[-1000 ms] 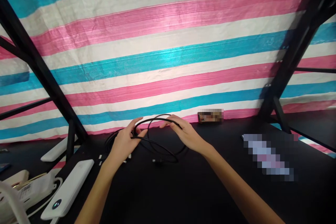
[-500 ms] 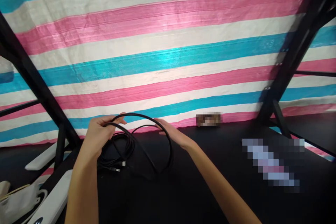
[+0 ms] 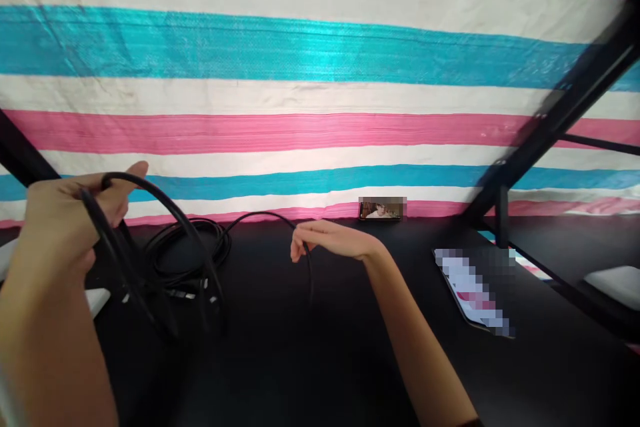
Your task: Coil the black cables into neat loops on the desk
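Observation:
Raised at the left, my left hand (image 3: pixel 60 233) is closed around loops of a black cable (image 3: pixel 186 221), which hang in wide arcs toward the tabletop. My right hand (image 3: pixel 327 239), near the middle, pinches a single strand of black cable between bent fingers; the strand's end drops below it and blurs into the dark surface. From this strand the cable arches back left to a flat coil (image 3: pixel 220 247) lying on the black table (image 3: pixel 310 360). Beside the coil lie cable plugs (image 3: pixel 183 295) with metal tips, partly behind the hanging loops.
A phone (image 3: pixel 470 293) with a blurred-out screen lies at the right. A small screen (image 3: pixel 381 209) leans against the striped sheet (image 3: pixel 320 53) at the back. Black frame posts (image 3: pixel 530 127) slant at both sides. White objects (image 3: pixel 615 283) show at the right and left edges.
My hands have moved apart: the left one leftward and closer with the loops, the right one drawing a strand away from the coil. The view has tilted and shifted right.

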Demonstrator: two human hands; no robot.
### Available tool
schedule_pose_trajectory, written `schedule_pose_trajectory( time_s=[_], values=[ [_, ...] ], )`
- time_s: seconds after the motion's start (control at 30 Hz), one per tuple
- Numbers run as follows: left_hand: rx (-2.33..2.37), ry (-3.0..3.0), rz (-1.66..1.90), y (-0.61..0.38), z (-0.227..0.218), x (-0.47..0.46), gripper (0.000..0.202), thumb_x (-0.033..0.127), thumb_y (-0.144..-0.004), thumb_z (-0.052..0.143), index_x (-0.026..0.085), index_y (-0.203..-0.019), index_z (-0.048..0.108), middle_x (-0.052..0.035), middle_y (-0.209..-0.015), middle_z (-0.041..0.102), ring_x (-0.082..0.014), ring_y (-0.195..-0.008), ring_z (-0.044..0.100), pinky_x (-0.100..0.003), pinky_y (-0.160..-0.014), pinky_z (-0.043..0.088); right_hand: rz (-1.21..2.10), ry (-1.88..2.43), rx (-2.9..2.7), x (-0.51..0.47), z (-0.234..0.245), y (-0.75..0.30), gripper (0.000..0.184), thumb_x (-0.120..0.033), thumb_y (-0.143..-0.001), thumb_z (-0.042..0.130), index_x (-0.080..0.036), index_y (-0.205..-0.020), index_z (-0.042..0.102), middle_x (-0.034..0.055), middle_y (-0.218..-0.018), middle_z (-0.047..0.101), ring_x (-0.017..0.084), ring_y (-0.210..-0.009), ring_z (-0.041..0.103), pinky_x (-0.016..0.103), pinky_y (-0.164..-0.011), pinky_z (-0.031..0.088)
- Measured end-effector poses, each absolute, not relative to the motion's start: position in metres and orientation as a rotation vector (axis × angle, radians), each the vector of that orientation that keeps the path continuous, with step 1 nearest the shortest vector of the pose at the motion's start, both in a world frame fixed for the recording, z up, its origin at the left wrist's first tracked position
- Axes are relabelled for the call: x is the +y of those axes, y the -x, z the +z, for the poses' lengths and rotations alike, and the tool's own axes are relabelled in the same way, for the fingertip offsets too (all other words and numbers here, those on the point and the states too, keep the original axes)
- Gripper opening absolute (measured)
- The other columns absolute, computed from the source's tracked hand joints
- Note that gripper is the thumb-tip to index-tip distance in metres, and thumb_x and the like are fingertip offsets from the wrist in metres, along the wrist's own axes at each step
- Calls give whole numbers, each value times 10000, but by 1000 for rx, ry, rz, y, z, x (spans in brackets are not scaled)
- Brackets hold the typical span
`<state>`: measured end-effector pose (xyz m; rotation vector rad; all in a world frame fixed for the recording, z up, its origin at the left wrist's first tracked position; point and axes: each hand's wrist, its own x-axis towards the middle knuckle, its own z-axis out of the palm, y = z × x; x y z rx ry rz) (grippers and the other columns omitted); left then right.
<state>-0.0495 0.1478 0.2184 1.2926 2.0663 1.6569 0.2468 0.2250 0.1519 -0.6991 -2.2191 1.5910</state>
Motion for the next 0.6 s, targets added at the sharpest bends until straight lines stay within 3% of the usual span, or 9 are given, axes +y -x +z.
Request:
schedule_pose_trajectory(
  time_s=[0.07,0.13,0.2,0.27,0.37,0.43,0.53,0.6],
  values=[
    [2066,-1377,1640,49,219,147,295,455,-609,654,202,-758,689,83,-404,356,-38,-387,259,-198,-372,160,1584,676,-2009,219,159,-244,452,-430,-976,309,-137,-781,592,72,-847,658,135,-827,647,278,-794,485],
    [1934,-1608,1414,40,218,148,455,459,-577,679,198,-949,709,76,-432,438,-49,-406,293,-183,-379,204,1575,659,-1846,208,167,-237,433,-448,-979,284,-153,-796,543,39,-758,635,128,-706,663,251,-659,505],
    [1783,-1814,1176,24,215,150,651,437,-640,665,268,-1260,563,71,-515,549,-69,-421,365,-181,-409,279,1516,648,-1836,195,175,-229,351,-442,-974,325,-174,-845,512,-23,-650,574,93,-519,612,187,-460,423],
    [1633,-2015,991,3,209,154,672,303,-694,598,306,-1353,465,57,-578,605,-112,-523,510,-194,-495,357,1431,649,-1916,180,183,-223,308,-412,-975,348,-177,-905,535,-53,-603,532,53,-412,525,163,-398,352],
    [1642,-2183,839,-20,203,159,452,193,-676,494,253,-1088,670,7,-675,674,-170,-646,601,-237,-556,381,1299,653,-1989,164,192,-220,305,-398,-963,388,-169,-891,575,-61,-580,509,33,-395,463,158,-415,357],
    [1696,-2170,892,-21,201,161,403,166,-647,464,235,-956,713,-4,-733,700,-195,-724,624,-250,-597,398,1271,694,-2005,161,196,-222,299,-425,-942,430,-171,-913,586,-73,-542,491,32,-363,418,161,-381,321],
    [1877,-2056,1033,-1,204,162,444,151,-641,456,220,-991,720,4,-754,711,-200,-751,616,-243,-614,396,1329,740,-2087,168,195,-229,310,-449,-921,469,-171,-961,601,-103,-448,436,32,-302,364,167,-361,287],
    [2089,-1948,1117,19,207,162,446,148,-637,491,198,-1016,722,8,-739,709,-187,-703,591,-228,-578,369,1397,731,-2147,178,190,-234,322,-445,-923,469,-162,-933,621,-113,-405,385,41,-316,427,170,-424,342]
  ],
)
